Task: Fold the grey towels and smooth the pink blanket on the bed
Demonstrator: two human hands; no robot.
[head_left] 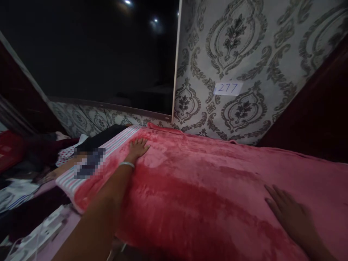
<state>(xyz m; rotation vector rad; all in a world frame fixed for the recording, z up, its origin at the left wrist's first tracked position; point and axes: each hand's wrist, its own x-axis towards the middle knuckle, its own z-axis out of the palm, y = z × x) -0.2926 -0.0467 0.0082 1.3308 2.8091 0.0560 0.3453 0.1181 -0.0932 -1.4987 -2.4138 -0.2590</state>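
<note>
A plush pink-red blanket [190, 174] is spread out before me and hangs over the front edge. My left hand [138, 148] rests flat near its far left part, fingers spread, with a light bracelet on the wrist. At the right, my right hand [288, 208] lies over the blanket with fingers stretched out and holds nothing. Whether its palm presses on the cloth I cannot tell. Along the blanket's left side runs a striped cloth [119, 143] in white, pink and grey. A blurred-out patch covers part of that striped area.
A large television [89, 54] stands behind, against patterned wallpaper [233, 40]. A paper label reading 277 [227, 88] is on the wall. To the left are heaped clothes [19, 192] and a white power strip [46, 228] with cables. Dark red panels [312, 105] flank the wall.
</note>
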